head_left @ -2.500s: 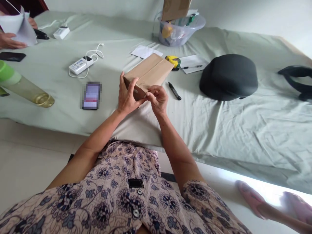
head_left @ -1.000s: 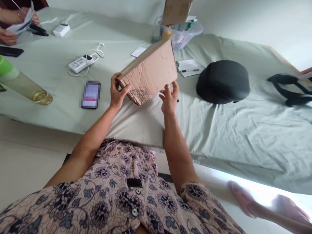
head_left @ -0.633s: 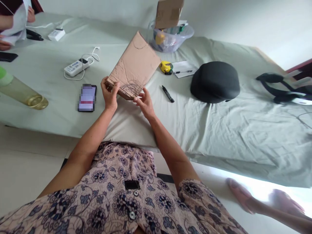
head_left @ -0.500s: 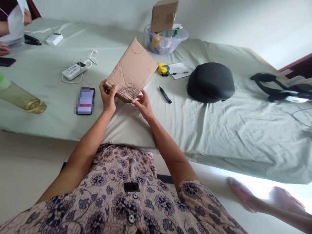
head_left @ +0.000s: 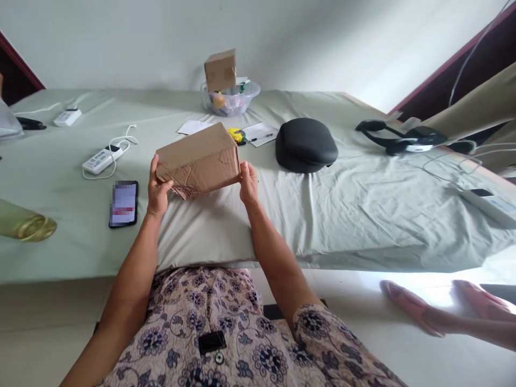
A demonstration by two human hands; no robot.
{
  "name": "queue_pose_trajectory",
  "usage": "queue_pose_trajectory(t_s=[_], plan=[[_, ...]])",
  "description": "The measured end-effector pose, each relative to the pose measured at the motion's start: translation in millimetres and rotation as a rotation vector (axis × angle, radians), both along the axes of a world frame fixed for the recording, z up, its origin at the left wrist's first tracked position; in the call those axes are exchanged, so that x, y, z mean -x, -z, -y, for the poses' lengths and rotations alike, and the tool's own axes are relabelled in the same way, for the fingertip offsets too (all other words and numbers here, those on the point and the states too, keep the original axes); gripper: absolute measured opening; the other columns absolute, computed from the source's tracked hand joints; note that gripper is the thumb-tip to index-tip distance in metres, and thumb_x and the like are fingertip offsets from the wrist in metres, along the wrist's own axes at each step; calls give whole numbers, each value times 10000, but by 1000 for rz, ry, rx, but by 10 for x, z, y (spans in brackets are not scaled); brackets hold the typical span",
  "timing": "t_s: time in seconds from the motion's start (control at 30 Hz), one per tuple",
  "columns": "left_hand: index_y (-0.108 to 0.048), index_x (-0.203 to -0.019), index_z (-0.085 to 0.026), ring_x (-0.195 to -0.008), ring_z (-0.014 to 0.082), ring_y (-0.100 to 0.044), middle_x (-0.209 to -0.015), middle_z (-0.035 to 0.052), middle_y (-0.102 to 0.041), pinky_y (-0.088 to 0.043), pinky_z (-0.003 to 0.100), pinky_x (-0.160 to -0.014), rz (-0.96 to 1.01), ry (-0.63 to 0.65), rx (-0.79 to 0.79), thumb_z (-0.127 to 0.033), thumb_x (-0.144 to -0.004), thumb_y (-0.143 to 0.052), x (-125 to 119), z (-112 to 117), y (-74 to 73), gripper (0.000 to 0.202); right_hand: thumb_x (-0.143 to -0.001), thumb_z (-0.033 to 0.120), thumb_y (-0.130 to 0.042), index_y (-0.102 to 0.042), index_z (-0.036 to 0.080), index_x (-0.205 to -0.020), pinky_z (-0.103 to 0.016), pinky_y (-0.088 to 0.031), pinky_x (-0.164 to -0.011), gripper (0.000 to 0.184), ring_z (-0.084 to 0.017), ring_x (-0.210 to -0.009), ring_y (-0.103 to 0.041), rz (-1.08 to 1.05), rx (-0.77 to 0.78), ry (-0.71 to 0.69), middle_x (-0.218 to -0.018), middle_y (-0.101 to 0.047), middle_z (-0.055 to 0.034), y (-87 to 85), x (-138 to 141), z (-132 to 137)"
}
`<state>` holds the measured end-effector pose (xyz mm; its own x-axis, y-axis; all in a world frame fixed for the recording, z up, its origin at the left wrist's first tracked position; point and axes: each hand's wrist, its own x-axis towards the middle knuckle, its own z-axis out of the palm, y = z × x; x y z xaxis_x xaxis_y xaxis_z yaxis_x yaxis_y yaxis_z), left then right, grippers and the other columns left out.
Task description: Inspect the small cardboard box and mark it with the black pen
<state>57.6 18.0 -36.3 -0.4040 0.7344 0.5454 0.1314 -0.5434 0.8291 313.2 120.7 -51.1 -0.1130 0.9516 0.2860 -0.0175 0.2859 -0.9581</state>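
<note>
A brown cardboard box [head_left: 199, 158] is held above the cloth-covered table, tilted, with dark scribbled lines on its lower left part. My left hand [head_left: 157, 191] grips its left end, the thumb on the near face. At the right end, the fingers of my right hand [head_left: 249, 181] are closed on the box's edge. Just behind the box lie a yellow tape measure [head_left: 236, 135] and white papers [head_left: 260, 134], with a pen on the right-hand paper. A phone [head_left: 123, 204] with a lit, blurred screen lies left of my left hand.
A black case [head_left: 306, 145] and a headset [head_left: 403, 141] stand to the right. At the back, a clear plastic basket [head_left: 231, 105] carries a smaller cardboard box [head_left: 220, 71]. On the left are a white power strip [head_left: 102, 159] and a bottle [head_left: 30, 224]. Another person's feet [head_left: 411, 306] show lower right.
Both hands have turned the box so its long side faces me. My right hand has moved from the lower edge to the right end. The camera view has tilted up and shifted right.
</note>
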Motion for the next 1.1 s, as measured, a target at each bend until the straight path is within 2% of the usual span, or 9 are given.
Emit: queue_pose_trajectory(t_s=[0.17, 0.3, 0.4, 0.53, 0.67, 0.77, 0.87, 0.97, 1.1], plan=[[-553, -1440, -256, -1449, 333, -506, -1528, 122, -557, -371, 471, -1252, -129, -151, 61, -616, -795, -741, 17, 7, 26, 762, -809, 943, -346, -652, 247, -945, -507, -484, -1116, 772, -280, -1119, -641, 106, -6, 45, -1094, -718, -81, -56, 71, 135], [-538, -1440, -244, -1425, 338, -524, -1517, 142, -554, -391, 476, -1235, -132, -142, 41, -689, -769, -740, 6, 10, 66, 829, -793, 955, -363, -645, 269, -1178, -566, -442, -1178, 836, -322, -1277, -595, 111, 5, -37, -1277, -678, -93, -76, 85, 194], [-538, -1411, -242, -1430, 328, -513, -1512, 144, -545, -398, 465, -1225, -150, -162, 31, -728, -805, -678, 0, 26, 71, 789, -800, 938, -405, -585, 299, -1324, -586, -505, -1113, 846, -335, -1326, -580, 52, 97, -138, -1381, -640, -91, -71, 88, 186], [-525, -1374, -244, -1330, 294, -573, -1405, 130, -589, -451, 437, -1157, -114, -234, 41, -646, -857, -631, 61, 30, 69, 663, -754, 875, -597, -353, 340, -1560, -578, -515, -1109, 997, -332, -1366, -565, -24, 115, -286, -1484, -600, -108, -52, 86, 142], [-374, -1527, -272, -1014, 236, -644, -1178, 88, -642, -561, 360, -871, -18, -255, 62, -499, -743, -689, 179, 5, 63, 874, -725, 774, -733, -109, 365, -1656, -577, -426, -1200, 1193, -313, -1432, -526, -50, 56, -419, -1586, -514, -114, -57, 57, 123], [-340, -1573, -319, -917, 205, -624, -1154, 70, -642, -545, 304, -753, 7, -237, 101, -401, -687, -674, 225, 10, 45, 951, -732, 756, -740, -264, 363, -1618, -555, -396, -1228, 1080, -306, -1474, -483, -12, 6, -470, -1609, -489, -92, -89, 20, 128], [-412, -1539, -314, -937, 215, -635, -1225, 81, -633, -554, 320, -777, -45, -206, 134, -385, -666, -680, 218, 22, 37, 916, -781, 781, -674, -457, 324, -1472, -547, -417, -1214, 857, -295, -1436, -514, 6, -6, -453, -1575, -519, -104, -110, -5, 131], [-435, -1480, -275, -960, 236, -645, -1203, 95, -618, -563, 358, -819, -100, -197, 117, -460, -669, -746, 190, 16, 55, 888, -791, 831, -614, -479, 325, -1384, -557, -420, -1210, 791, -281, -1392, -547, 21, -18, -384, -1522, -560, -104, -93, 6, 130], [-429, -1341, -246, -963, 233, -630, -1077, 80, -595, -556, 368, -846, -95, -247, 77, -689, -722, -750, 145, 8, 82, 826, -765, 896, -562, -369, 331, -1511, -562, -427, -1206, 956, -299, -1402, -538, 33, -75, -361, -1545, -524, -124, -43, 54, 136]])
